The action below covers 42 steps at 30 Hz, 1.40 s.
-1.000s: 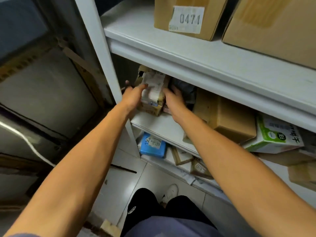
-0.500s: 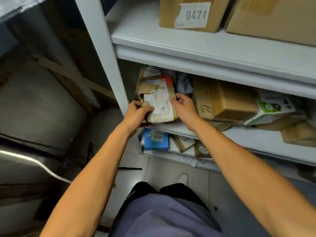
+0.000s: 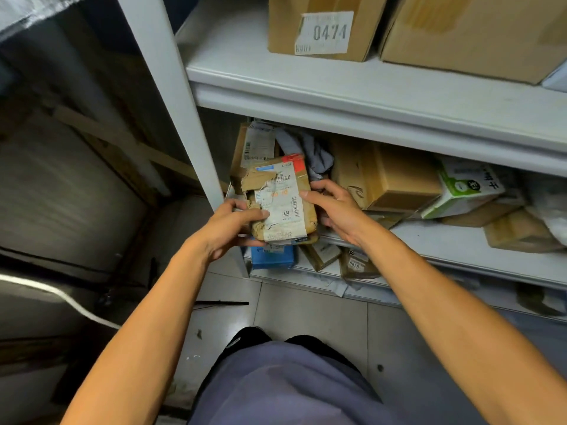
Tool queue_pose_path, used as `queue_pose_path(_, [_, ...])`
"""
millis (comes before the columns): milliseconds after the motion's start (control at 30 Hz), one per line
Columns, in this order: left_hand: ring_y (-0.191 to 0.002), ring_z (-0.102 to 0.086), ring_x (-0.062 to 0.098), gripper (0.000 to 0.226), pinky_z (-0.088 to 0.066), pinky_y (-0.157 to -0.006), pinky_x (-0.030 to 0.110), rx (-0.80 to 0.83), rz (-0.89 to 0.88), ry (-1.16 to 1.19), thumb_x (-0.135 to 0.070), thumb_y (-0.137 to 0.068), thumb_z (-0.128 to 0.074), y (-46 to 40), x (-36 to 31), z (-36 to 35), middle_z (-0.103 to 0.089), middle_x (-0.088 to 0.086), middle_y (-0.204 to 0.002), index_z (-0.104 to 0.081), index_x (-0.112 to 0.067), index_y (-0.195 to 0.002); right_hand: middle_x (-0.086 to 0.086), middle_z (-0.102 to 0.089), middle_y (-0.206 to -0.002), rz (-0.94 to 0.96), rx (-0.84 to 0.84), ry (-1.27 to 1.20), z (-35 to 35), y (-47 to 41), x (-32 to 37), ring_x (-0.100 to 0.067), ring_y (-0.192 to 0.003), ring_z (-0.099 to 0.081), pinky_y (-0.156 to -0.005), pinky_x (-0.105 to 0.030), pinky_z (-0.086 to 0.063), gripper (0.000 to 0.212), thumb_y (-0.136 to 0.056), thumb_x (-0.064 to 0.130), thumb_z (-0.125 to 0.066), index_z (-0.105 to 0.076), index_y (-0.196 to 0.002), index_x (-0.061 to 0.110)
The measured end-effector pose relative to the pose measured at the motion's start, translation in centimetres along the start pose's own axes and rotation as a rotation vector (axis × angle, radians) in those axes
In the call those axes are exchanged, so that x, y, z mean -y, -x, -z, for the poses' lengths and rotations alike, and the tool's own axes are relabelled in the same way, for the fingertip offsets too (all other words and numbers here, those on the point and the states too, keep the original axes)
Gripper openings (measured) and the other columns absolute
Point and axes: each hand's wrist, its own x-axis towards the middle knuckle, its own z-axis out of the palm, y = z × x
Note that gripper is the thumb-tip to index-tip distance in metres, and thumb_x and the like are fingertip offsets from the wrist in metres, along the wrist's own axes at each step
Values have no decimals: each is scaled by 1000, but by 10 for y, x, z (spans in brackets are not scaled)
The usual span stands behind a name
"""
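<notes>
While the left hand and right hand curl round opposite edges of the battered parcel at frame centre, over the middle shelf's front lip, withdrawal appears nearly complete, with carrying away judged outstanding.

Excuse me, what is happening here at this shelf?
A person holds a torn brown parcel with both hands at the front edge of the middle shelf. The left hand grips its left side, thumb on the paper label, and the right hand grips its right edge. Beside it on the shelf lie a cardboard box and a green and white carton. A box labelled 0474 stands on the shelf above.
</notes>
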Motion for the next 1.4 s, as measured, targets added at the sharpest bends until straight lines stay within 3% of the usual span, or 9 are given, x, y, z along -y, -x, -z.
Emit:
queue_pose_path(133, [-102,-75,30,70,-63,-73,46,83,20,47,-40,-81,-80,8,15,0,-72,14,-121,-49,-21,-140,-7,-75,-110,-71,39,-62,2,12,-3,-25,-106,-69,-82,-37,-57,28,-90,21,-73,-65,-116,16])
queue_pose_path(267, [-75,-76,25,54,-61,-60,31,70,69,65,-68,-84,-56,15,22,-6,-76,11,-93,-60,-29,-122,-16,-72,-119,-300,129,-214,6,23,-17,-33,-116,-66,-104,-49,-50,39,-95,35,-61,-65,-127,12])
queue_pose_path(433, [-54,-62,14,66,-50,-44,18,-32,160,-42,-79,-83,-54,19,13,-17,-59,4,-60,-60,-17,-105,-29,-70,-100,-613,242,-368,15,40,-34,-25,-70,-68,-47,-23,-57,60,-101,56,-38,-70,-109,6])
queue_pose_path(633, [-54,-60,15,93,-45,-42,18,-62,298,-253,-96,-71,-45,17,6,-26,-59,5,-61,-64,-9,-97,-20,-65,-72,-698,316,-352,21,48,-53,-14,-44,-64,-41,-19,-53,78,-94,70,-37,-63,-111,-2])
queue_pose_path(800, [-67,-70,24,63,-55,-58,24,55,379,-165,-64,-86,-45,19,15,-13,-70,16,-80,-61,-9,-111,-11,-67,-70,-578,287,-234,21,61,-46,-17,-53,-62,-44,-23,-52,67,-94,69,-43,-66,-103,7])
queue_pose_path(967, [-76,-69,25,29,-61,-68,34,62,422,23,-25,-78,-38,18,54,-5,-70,12,-94,-59,-14,-94,-10,-72,-100,-208,196,198,14,70,-41,-23,-82,-72,-78,-41,-61,58,-89,65,-61,-61,-124,19])
queue_pose_path(1133, [-75,-73,30,41,-63,-60,37,27,392,219,-36,-103,-35,23,87,-12,-74,17,-88,-64,-7,-98,-11,-70,-82,101,283,303,7,83,-45,-14,-69,-70,-75,-34,-61,34,-83,26,-83,-70,-112,15])
queue_pose_path(1300, [-72,-75,29,33,-63,-59,40,35,366,294,-29,-102,-37,22,93,-15,-74,17,-87,-63,-9,-100,4,-74,-101,139,257,363,11,85,-51,-9,-92,-68,-88,-34,-59,27,-83,40,-80,-77,-106,26])
queue_pose_path(1400, [-82,-76,27,38,-64,-69,43,71,283,257,-19,-85,-39,19,86,-8,-73,14,-105,-64,-14,-114,9,-75,-93,28,241,234,17,88,-45,-3,-82,-69,-80,-32,-61,29,-92,47,-66,-75,-103,22])
